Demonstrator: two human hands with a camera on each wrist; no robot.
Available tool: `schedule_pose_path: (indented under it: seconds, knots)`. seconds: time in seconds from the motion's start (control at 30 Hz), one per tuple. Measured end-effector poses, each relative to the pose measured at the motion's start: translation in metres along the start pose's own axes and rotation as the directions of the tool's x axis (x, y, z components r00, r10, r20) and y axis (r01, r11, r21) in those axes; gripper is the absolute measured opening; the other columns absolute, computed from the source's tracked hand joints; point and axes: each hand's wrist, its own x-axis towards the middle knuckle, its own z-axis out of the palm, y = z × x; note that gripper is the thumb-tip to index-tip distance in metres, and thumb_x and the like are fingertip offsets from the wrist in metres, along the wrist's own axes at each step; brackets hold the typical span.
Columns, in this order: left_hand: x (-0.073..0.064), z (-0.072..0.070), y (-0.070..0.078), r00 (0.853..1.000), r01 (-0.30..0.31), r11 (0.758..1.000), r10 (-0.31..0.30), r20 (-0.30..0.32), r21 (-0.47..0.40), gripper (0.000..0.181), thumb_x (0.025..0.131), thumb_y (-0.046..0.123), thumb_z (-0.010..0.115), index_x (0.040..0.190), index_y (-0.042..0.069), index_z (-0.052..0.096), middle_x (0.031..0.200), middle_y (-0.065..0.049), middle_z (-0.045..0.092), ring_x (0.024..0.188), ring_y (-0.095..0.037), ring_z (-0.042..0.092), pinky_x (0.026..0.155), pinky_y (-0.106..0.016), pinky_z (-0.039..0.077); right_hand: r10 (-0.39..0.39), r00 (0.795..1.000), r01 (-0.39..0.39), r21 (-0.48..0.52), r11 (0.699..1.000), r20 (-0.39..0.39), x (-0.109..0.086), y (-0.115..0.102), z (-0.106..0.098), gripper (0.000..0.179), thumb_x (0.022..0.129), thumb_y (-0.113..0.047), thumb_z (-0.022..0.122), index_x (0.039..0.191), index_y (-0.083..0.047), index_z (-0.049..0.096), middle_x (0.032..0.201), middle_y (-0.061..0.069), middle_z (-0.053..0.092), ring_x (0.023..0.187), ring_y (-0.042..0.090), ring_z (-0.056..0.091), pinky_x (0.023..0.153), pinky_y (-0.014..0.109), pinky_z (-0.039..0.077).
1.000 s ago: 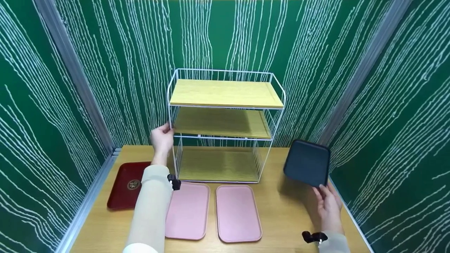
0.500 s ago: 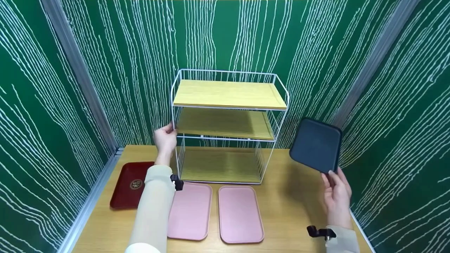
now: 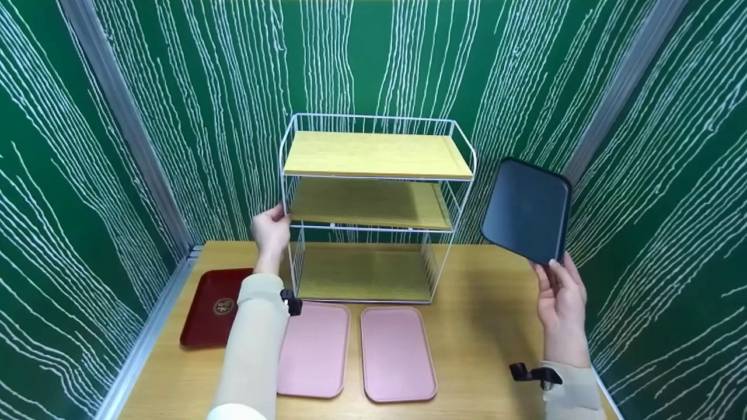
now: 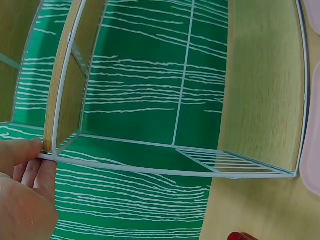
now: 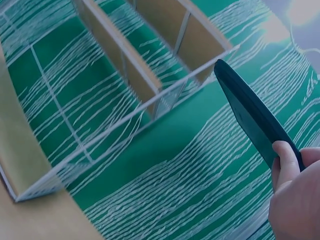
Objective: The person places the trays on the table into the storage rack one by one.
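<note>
A white wire rack (image 3: 373,228) with three wooden shelves stands at the back of the table. My left hand (image 3: 271,236) grips its left front post at the middle shelf; in the left wrist view the thumb and fingers (image 4: 42,175) pinch the frame there. Off to the right of the rack, my right hand (image 3: 561,303) holds a dark tray (image 3: 528,207) by its lower corner. The tray is raised above the table and tilted, its inner face toward the head camera. The right wrist view shows the tray (image 5: 250,110) nearly edge-on, with fingers wrapped at its near end.
Two pink trays (image 3: 315,350) lie flat on the wooden table (image 3: 478,361) in front of the rack. A dark red tray (image 3: 204,309) with a gold emblem lies at the left, partly behind the left forearm. Green walls (image 3: 373,58) with white streaks enclose the table.
My right hand has lifted the dark tray upward and slightly to the right, from low over the table to the height of the rack's upper shelves. The left hand keeps its grip on the post.
</note>
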Motion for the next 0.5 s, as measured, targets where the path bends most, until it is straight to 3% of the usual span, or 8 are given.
schedule_pose_path:
  seconds: [0.5]
  knots:
    - [-0.002, 0.000, 0.001, 1.000, -0.009, 1.000, 0.009, -0.013, -0.003, 0.035, 0.104, 0.001, 0.067, 0.139, 0.006, 0.071, 0.137, -0.017, 0.071, 0.129, -0.030, 0.064, 0.113, -0.045, 0.051, 0.000, 0.990, -0.003, 0.019, 1.000, 0.138, -0.017, 0.008, 0.048, 0.049, 0.100, 0.015, 0.062, 0.143, -0.008, 0.067, 0.132, 0.016, 0.072, 0.117, 0.028, 0.074, 0.090, 0.035, 0.061]
